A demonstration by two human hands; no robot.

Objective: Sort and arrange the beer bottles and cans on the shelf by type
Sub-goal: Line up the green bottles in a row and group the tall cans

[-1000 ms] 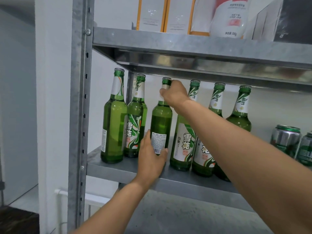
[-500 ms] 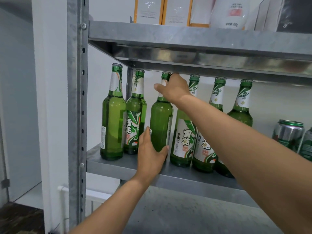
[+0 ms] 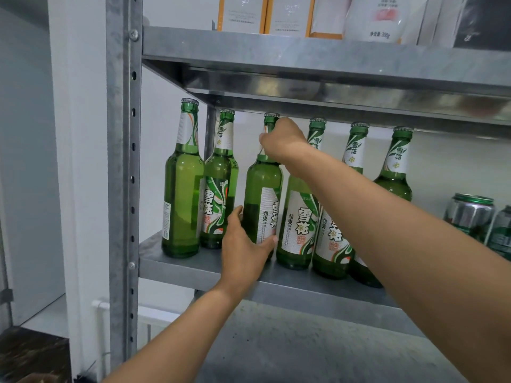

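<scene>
Green bottles [image 3: 182, 189], six, on the metal shelf [image 3: 318, 288]; cans [image 3: 468, 214], two

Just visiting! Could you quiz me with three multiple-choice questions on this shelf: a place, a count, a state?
1. Where are the cans, relative to the bottles? A) left B) right C) above
2. How many green bottles? A) six B) four C) nine
3. The held bottle is: A) lying down B) uncapped C) upright and gripped
B: cans end the row on the right. A: six capped necks show. C: left hand grips its body, right hand its neck.
</scene>
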